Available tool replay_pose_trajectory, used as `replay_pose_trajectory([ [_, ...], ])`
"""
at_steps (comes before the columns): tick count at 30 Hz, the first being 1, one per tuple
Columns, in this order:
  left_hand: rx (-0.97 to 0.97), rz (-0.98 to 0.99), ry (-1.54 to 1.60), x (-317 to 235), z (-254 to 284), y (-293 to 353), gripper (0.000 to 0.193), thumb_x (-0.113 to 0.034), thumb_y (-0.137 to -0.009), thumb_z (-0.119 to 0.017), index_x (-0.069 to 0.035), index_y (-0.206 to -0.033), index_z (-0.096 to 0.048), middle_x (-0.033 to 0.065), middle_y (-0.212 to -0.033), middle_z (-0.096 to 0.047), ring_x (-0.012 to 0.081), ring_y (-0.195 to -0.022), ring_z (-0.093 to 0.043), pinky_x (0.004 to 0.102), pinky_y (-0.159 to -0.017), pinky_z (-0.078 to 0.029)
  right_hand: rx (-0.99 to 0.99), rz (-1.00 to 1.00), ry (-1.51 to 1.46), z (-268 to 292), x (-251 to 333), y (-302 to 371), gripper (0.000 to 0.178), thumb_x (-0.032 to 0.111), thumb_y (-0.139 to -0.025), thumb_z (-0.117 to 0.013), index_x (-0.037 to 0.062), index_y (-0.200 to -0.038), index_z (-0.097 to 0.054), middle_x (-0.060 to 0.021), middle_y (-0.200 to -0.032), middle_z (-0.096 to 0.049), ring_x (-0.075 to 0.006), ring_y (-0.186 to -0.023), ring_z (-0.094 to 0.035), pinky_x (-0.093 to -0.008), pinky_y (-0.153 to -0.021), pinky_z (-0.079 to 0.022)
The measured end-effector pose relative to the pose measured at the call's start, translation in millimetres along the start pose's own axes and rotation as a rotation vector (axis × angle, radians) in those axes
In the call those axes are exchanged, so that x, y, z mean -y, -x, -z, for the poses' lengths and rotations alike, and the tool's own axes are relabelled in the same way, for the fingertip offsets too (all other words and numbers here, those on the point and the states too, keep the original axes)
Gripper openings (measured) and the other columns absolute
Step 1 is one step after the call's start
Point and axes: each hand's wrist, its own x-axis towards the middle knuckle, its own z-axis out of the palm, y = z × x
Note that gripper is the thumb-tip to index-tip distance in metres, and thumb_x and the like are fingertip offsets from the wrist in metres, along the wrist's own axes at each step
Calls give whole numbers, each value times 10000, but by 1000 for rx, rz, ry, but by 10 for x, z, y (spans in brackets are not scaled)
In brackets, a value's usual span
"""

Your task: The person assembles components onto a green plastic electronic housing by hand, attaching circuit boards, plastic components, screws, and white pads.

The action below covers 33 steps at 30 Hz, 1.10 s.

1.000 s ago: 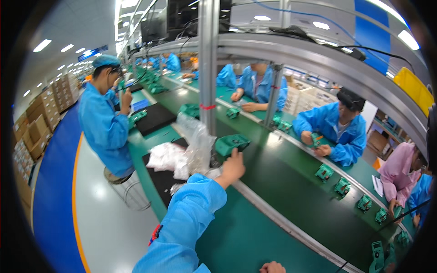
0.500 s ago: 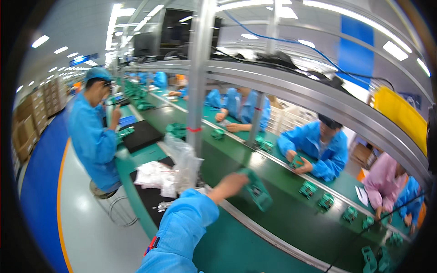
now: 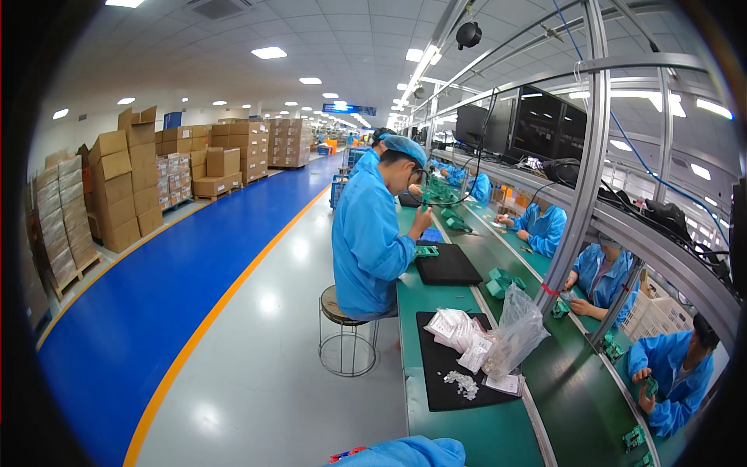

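Observation:
Neither of my hands shows. Only a blue sleeve of mine, apparently the left, reaches in at the bottom edge, with red and blue pens beside it. Beyond it on the green bench lies a black mat. Small white packets with labels, a clear plastic bag of small parts and a scatter of loose whitish pieces rest on the mat.
A co-worker in blue works by a stool and another black mat. The green conveyor carries green housings. A metal post rises beside it. Cartons line the blue walkway.
The view has swung left toward the walkway. My left hand, which held a green plastic housing over the conveyor, has left the picture; only a sleeve remains.

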Motion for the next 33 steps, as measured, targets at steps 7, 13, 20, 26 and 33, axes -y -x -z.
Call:
replay_pose_trajectory([
  [7,-239,323,345,-270,-24,-81,193,-86,-811,-500,-56,-986,-574,125,-1035,-560,273,-950,-531,355,-790,-423,-10,73,90,-137,131,-3,87,128,-819,-502,48,-795,-479,-48,-711,-489,-163,-671,-451,-316,-674,-370],
  [13,-32,200,39,-838,132,22,252,-62,-733,-518,-40,-984,-523,90,-1128,-498,265,-1054,-461,357,-943,-342,-109,278,-18,-129,74,-179,131,121,-833,-462,52,-722,-457,-6,-593,-443,-73,-537,-409,-196,-498,-351],
  [20,366,132,-73,-1041,-134,123,462,-241,-778,-526,-86,-1201,-427,76,-1326,-320,226,-1170,-365,371,-994,-255,-48,573,895,33,399,-671,131,54,-638,-635,72,-718,-533,-87,-890,-499,-282,-878,-462,-371,-783,-360],
  [26,378,101,-189,-1086,-221,115,523,-166,-719,-523,-72,-1219,-405,77,-1349,-285,223,-1177,-358,361,-998,-249,293,303,1262,39,541,-801,83,164,-663,-651,107,-675,-591,-91,-1217,-382,-335,-1188,-262,-607,-884,-225],
  [33,316,119,-165,-1084,-208,175,493,-132,-723,-490,-40,-1202,-413,97,-1346,-284,242,-1171,-370,361,-991,-266,443,99,1280,-80,564,-856,89,184,-664,-650,102,-652,-619,-66,-1248,-339,-316,-1147,-318,-628,-876,-223],
])
